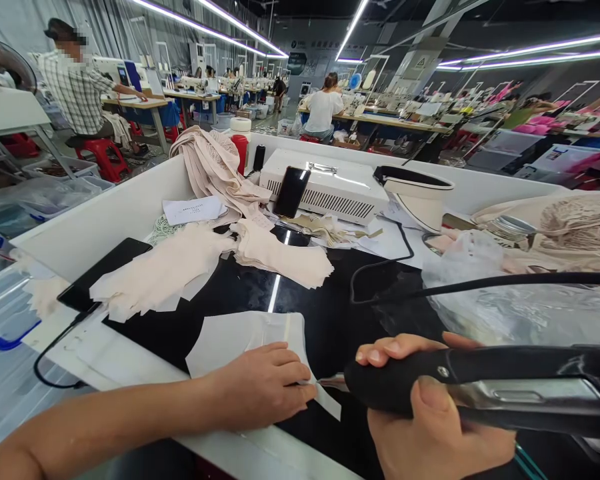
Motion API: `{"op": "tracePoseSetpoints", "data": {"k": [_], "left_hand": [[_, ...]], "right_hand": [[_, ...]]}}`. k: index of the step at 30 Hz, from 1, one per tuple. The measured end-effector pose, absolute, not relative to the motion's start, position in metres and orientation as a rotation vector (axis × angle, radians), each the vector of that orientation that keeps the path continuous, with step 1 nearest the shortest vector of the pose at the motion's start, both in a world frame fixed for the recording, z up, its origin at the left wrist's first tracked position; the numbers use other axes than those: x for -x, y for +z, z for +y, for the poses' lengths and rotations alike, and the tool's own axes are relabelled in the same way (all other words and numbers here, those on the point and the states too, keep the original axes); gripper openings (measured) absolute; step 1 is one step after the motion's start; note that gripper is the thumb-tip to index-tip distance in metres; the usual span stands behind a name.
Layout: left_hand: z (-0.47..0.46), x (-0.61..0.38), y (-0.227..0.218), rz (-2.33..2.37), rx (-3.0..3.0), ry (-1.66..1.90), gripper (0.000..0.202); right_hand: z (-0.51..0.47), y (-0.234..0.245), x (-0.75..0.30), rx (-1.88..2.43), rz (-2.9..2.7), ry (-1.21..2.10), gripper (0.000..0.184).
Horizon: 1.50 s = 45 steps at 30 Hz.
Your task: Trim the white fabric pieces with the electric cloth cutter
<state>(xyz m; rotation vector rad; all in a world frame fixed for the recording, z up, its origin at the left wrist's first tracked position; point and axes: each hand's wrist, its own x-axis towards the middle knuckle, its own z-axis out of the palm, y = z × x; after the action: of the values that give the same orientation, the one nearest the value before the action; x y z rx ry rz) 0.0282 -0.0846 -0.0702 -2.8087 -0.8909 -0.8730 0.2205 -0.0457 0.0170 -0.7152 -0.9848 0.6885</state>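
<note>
On the black glossy work surface (210, 333) lies a white, paper-like cut piece (245, 337) with curved edges and a narrow tail pointing right. My left hand (265, 387) rests over it, fingers bent and drawn together at its right edge. My right hand (430, 427) is wrapped round a black hand tool (525, 380) with a silver strip and a rivet. Its thin metal tip (334, 381) points left, close to my left fingertips; whether it touches the piece, I cannot tell. The exact kind of tool is unclear.
Stacks of beige fabric pieces (170, 270) lie beyond my left hand. A phone (293, 192) leans on a white vented box (330, 183). A black cable (505, 280) crosses above the tool, near a clear plastic bag (530, 313). Co-workers sit at sewing tables behind.
</note>
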Motion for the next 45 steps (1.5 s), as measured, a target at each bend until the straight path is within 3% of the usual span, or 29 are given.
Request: {"op": "tracePoseSetpoints", "data": {"k": [9, 45], "left_hand": [[-0.085, -0.027, -0.069, -0.898, 2.839, -0.801, 0.011], [-0.085, -0.022, -0.075, -0.912, 2.9, -0.752, 0.016]], "right_hand": [[-0.048, 0.024, -0.222, 0.73, -0.979, 0.68, 0.045], [-0.062, 0.014, -0.217, 0.688, -1.003, 0.729, 0.043]]}}
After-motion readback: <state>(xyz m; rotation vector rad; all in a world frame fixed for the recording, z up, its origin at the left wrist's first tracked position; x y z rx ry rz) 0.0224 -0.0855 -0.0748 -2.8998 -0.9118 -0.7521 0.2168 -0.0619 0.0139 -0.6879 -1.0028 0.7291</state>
